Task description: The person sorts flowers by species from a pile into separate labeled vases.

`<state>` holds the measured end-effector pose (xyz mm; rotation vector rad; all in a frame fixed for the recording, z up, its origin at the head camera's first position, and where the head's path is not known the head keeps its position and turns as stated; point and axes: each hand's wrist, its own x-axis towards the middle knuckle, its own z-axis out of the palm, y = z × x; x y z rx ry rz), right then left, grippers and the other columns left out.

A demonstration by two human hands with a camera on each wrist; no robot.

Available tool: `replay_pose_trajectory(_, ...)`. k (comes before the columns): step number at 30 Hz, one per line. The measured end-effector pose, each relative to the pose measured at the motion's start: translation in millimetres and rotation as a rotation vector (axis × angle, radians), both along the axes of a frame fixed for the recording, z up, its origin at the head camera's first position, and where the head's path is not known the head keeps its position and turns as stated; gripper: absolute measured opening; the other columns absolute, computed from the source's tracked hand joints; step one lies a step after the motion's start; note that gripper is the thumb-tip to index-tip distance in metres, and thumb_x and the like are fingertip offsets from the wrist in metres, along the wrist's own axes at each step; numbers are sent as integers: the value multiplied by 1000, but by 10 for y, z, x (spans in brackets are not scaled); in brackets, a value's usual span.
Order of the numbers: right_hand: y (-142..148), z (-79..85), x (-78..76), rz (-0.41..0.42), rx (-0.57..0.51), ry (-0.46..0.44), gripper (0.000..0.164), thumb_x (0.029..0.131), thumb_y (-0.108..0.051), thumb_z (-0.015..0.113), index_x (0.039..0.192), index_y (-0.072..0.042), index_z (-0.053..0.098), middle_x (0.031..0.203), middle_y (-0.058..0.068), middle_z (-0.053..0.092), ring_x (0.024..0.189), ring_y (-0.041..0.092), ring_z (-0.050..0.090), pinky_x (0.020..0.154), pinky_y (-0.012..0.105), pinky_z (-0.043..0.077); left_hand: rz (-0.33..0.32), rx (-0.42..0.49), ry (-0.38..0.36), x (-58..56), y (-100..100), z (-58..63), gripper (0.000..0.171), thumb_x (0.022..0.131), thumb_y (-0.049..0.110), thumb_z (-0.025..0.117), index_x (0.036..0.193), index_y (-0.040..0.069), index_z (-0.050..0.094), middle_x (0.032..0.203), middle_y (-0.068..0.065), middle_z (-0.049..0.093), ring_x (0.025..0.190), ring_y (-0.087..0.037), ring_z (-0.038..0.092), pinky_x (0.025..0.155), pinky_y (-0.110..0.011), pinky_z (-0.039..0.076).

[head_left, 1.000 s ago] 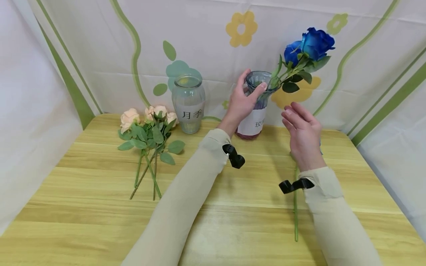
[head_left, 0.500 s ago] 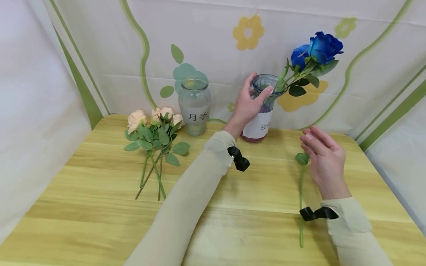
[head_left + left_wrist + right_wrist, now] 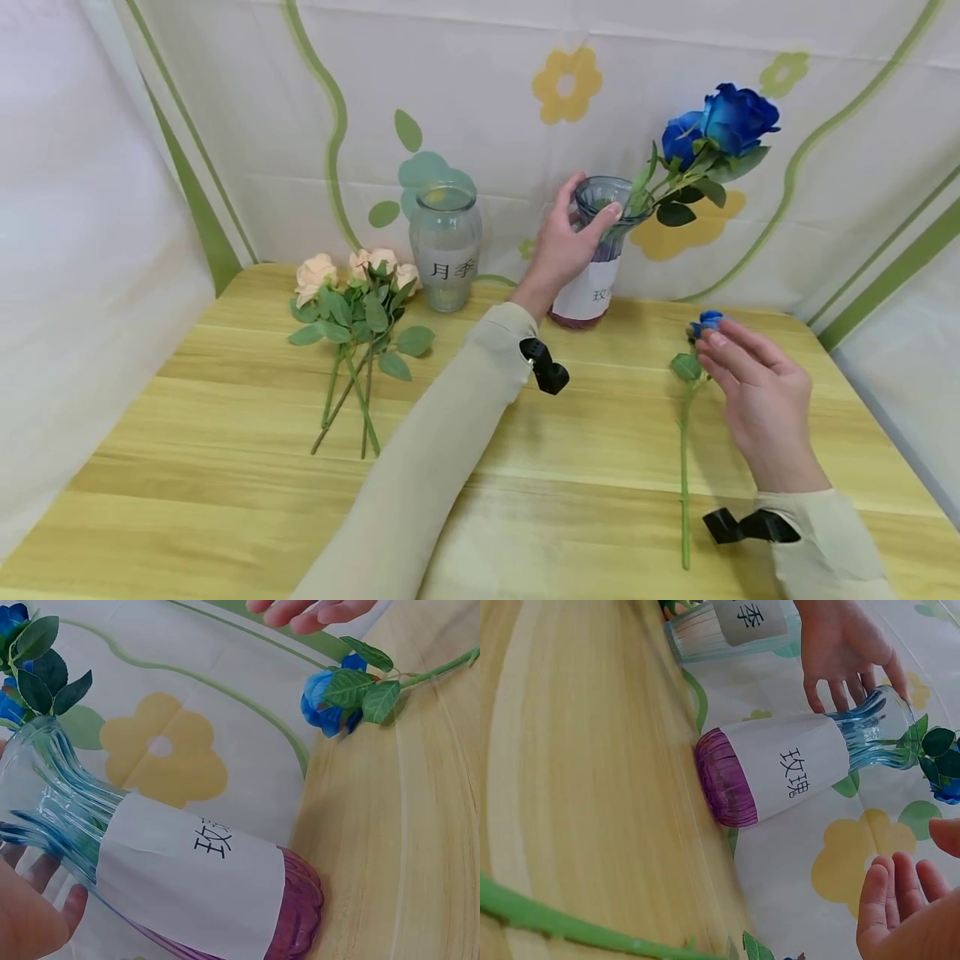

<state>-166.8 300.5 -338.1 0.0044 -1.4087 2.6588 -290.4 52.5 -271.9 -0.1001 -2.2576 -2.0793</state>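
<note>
Drifting clear of the labelled vase point(image 3: 581, 296), the right hand point(image 3: 765, 408) has come back and out to the side over the past second, and look, the bloom of the lone blue rose point(image 3: 686, 367) now peeks out past its fingertips! That hand is loose, holding nothing, hanging over the bloom without touching it, as the left wrist view shows. The left hand point(image 3: 562, 254) hasn't budged: thumb and fingers grip the vase's flared rim, steadying it, I'd say. Up there the pair of blue roses point(image 3: 738, 121) leans out over the rim, stems inside, so by my reading one is left out, lying on the table point(image 3: 570, 467). And the peach flowers point(image 3: 337, 308)? They lie beside the pale vase point(image 3: 446, 258), just as they were
</note>
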Motion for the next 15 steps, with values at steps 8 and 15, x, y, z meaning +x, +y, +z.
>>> replay_pose_trajectory(8, 157, -63, 82, 24, 7, -50, 29, 97, 17, 61, 117, 3, 78, 102, 14, 82, 91, 25, 82, 84, 33, 66, 14, -3, 11, -11, 22, 9, 72, 99, 55, 69, 160, 55, 31, 169, 8, 40, 155, -23, 45, 117, -59, 48)
replay_pose_trajectory(15, 255, -150, 154, 32, 50, -107, 29, 98, 17, 61, 112, 1, 80, 100, 12, 83, 89, 22, 82, 81, 33, 66, 8, 7, 9, -12, 5, -13, 73, 99, 54, 70, 161, 54, 31, 171, 10, 37, 155, -23, 44, 118, -59, 47)
